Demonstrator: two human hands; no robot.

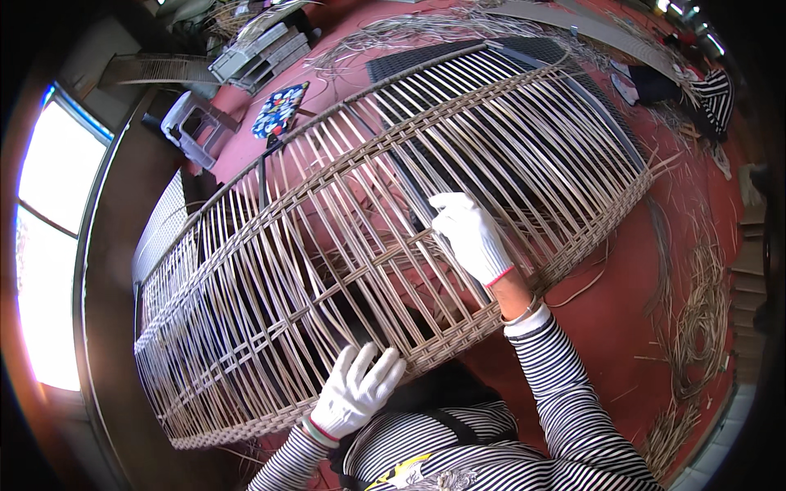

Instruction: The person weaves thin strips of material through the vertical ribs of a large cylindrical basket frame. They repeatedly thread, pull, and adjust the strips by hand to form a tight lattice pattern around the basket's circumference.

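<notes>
A large curved wicker frame of brown-grey strands lies across my front, with braided bands along its near edge and across its upper part. My right hand, in a white knit glove with a red cuff edge, is over its middle. The fingers are curled in around a thin wicker strand that crosses the upright ones; the fingertips are partly hidden. At the braided near edge rests my left hand, gloved in white too. Its fingers are spread over the strands and grip nothing that I can see.
Loose strands lie in heaps on the red floor at the right. Beyond the frame are a grey plastic stool, a patterned low seat and stacked grey blocks. Another person in a striped sleeve is at the far right.
</notes>
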